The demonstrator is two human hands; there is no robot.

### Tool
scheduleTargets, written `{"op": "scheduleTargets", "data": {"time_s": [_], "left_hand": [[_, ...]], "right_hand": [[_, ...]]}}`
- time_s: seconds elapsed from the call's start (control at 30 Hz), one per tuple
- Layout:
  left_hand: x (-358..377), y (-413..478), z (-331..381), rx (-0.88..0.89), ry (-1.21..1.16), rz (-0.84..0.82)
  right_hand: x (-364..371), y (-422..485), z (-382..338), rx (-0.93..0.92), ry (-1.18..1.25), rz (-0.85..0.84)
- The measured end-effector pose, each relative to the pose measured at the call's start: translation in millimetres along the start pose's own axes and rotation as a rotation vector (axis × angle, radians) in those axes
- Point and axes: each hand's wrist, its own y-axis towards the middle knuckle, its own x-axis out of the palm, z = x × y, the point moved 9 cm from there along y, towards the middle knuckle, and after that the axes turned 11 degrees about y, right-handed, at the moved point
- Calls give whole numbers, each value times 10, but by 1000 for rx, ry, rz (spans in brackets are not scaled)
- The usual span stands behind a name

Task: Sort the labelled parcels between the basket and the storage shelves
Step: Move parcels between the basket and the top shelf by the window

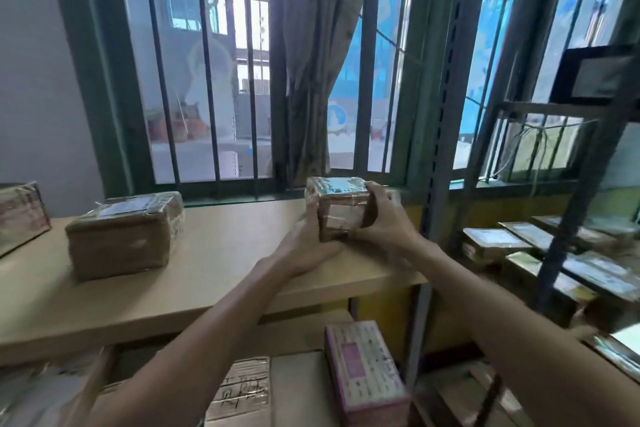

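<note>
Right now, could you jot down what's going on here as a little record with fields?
held item: small taped parcel
left hand: gripping its left side
right hand: gripping its right side
surface: wooden shelf top
also on shelf: larger wrapped parcel
below: pink labelled box
right side: metal rack with flat parcels

- Parcel storeroom: taped, labelled parcels [121, 232] lie on a wooden shelf [214, 274].
- Metal rack [568, 243] at right holds more parcels.
- Barred window [214, 62] behind.
</note>
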Motion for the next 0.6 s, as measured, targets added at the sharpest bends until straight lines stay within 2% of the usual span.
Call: {"op": "scheduleTargets", "data": {"time_s": [0.13, 0.27, 0.43, 0.6], "left_hand": [[-220, -9, -81, 12, 58, 98], [-522, -92, 15, 144, 105, 337], [-883, -198, 66, 176, 8, 537], [-1138, -263, 62, 80, -112, 571]], "right_hand": [[42, 24, -85, -98, 59, 5], [34, 83, -279, -159, 202, 1], [-194, 112, -700, -231, 321, 166], [-333, 179, -994, -152, 538, 165]]}}
